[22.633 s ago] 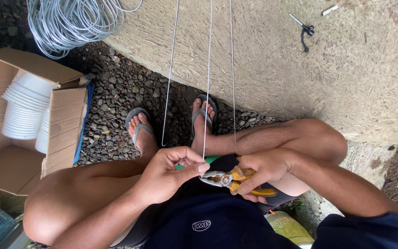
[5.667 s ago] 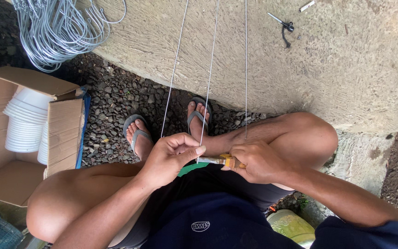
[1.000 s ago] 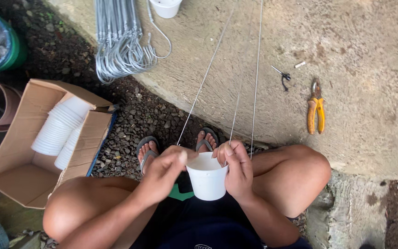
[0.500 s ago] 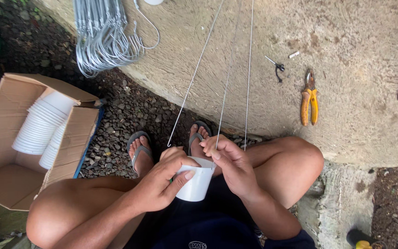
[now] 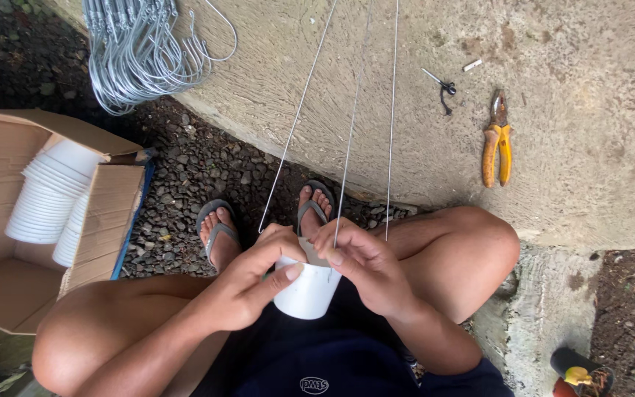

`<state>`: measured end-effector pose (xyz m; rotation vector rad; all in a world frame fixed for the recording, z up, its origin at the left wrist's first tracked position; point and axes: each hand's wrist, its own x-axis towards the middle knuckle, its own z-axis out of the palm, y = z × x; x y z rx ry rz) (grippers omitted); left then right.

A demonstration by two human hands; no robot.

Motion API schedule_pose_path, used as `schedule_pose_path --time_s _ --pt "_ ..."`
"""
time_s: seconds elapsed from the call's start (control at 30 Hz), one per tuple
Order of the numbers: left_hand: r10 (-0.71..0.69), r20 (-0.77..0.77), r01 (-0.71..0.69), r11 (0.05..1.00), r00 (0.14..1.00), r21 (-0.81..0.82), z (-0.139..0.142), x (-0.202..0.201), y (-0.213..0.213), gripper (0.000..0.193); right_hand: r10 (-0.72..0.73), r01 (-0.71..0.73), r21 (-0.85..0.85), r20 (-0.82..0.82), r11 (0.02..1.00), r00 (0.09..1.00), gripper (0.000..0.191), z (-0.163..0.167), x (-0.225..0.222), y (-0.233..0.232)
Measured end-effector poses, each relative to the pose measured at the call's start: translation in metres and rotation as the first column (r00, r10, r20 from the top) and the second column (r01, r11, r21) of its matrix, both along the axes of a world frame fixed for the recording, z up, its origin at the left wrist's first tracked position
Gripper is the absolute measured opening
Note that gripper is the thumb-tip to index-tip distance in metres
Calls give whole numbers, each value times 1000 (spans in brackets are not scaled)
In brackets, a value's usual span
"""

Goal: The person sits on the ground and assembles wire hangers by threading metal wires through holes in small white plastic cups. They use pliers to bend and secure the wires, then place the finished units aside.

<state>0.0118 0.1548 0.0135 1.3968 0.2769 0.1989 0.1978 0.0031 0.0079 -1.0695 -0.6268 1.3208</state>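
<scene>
I sit with a small white plastic pot [image 5: 307,292] on my lap. My left hand [image 5: 253,281] wraps around its left side, thumb across the front. My right hand [image 5: 358,262] pinches at the pot's rim, where the middle one of three thin wires [image 5: 352,125] comes down. The wires rise out of the top of the view; the left one ends loose above my left hand.
Yellow-handled pliers [image 5: 497,140] and small scissors [image 5: 441,89] lie on the concrete slab [image 5: 582,110]. A bundle of wire hangers [image 5: 137,48] lies at top left. An open cardboard box [image 5: 9,287] holds stacked white pots [image 5: 49,198]. Gravel surrounds my sandalled feet [image 5: 218,228].
The pliers left my right hand and now lie on the concrete. I took up the white pot, and over the last second both hands drew it closer and shifted at its rim.
</scene>
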Motion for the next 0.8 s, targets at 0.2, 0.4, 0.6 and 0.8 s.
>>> schedule_pose_path --time_s 0.2,0.4,0.6,0.8 --pt "215 -21 -146 582 976 -800 -17 -7 -4 31 -55 57 4 -147 998 988 14 -4 -3 1" --pt "298 1 -98 318 955 -943 -1 -15 2 26 -51 47 -31 -146 998 988 16 -9 -6 3" --pt "307 54 -102 470 950 -876 4 -13 6 23 -67 62 -35 -145 997 987 18 -13 -8 3" --pt "90 228 -168 921 970 353 25 -36 11 20 -167 67 -288 -341 955 925 21 -9 -12 3"
